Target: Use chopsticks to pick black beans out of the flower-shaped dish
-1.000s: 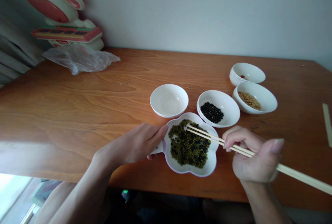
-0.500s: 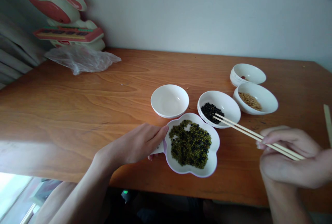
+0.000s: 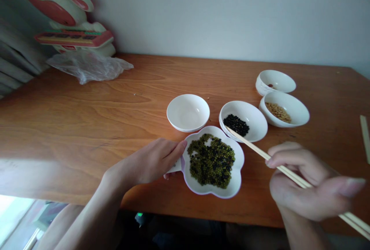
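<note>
My left hand [image 3: 160, 159] is closed round the short handle of a white, flower-shaped dish [image 3: 237, 182] with a lilac rim. Green beans [image 3: 199, 169] mixed with black ones lie spread in this dish. In my right hand [image 3: 303, 180] is a pair of wooden chopsticks [image 3: 254, 147], held close together. Their tips are at the near left rim of a white bowl [image 3: 257, 120]; I cannot make out a bean between them. Black beans [image 3: 236, 125] are heaped on the left side of that bowl.
Left of the black beans stands an empty white bowl [image 3: 187, 113]. Behind at the right, one bowl [image 3: 300, 113] holds tan beans and another [image 3: 277, 80] a few reddish bits. A plastic bag [image 3: 89, 66] and a toy keyboard [image 3: 75, 38] sit at the back left.
My right hand has moved left and towards me, taking the chopstick tips from the black beans to the bowl's near left rim. The tips have come together. My left hand stays on the handle.
</note>
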Tool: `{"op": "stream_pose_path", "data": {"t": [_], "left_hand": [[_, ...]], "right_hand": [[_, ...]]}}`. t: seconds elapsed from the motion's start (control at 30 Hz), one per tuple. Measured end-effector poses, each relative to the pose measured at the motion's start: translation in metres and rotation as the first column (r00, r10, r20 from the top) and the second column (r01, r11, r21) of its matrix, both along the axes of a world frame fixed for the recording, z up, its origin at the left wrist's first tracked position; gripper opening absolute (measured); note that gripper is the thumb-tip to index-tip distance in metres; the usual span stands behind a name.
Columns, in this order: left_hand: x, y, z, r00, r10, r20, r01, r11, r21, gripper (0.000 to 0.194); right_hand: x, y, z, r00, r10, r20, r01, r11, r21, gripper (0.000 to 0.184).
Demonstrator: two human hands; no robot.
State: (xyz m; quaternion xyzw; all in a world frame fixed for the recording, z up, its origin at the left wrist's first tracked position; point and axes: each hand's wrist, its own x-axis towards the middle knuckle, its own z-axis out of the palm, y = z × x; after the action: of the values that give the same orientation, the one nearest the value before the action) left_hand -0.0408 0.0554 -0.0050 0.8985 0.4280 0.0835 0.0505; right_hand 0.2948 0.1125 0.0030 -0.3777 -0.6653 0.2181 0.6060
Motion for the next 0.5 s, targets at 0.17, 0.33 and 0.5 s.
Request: {"op": "stream_pose_path", "data": {"t": [0.17,0.33,0.5], "left_hand": [[-0.001,-0.001,0.002,1.000,-0.006,-0.021,0.005,0.999,-0.035,0.049],[0.002,0.000,0.007,1.000,0.000,-0.016,-0.001,0.999,-0.045,0.046],[0.010,0.004,0.016,0.999,0.026,0.018,-0.024,0.996,-0.083,0.040]], "right_hand": [[0.005,-0.006,-0.005,0.996,0.063,-0.055,-0.059,0.995,0.079,0.067],[-0.003,-0.010,0.005,0.980,0.161,-0.120,-0.174,0.980,-0.101,0.069],[-0.025,-0.009,0.004,0.971,0.229,-0.061,-0.237,0.933,-0.272,0.072]]}}
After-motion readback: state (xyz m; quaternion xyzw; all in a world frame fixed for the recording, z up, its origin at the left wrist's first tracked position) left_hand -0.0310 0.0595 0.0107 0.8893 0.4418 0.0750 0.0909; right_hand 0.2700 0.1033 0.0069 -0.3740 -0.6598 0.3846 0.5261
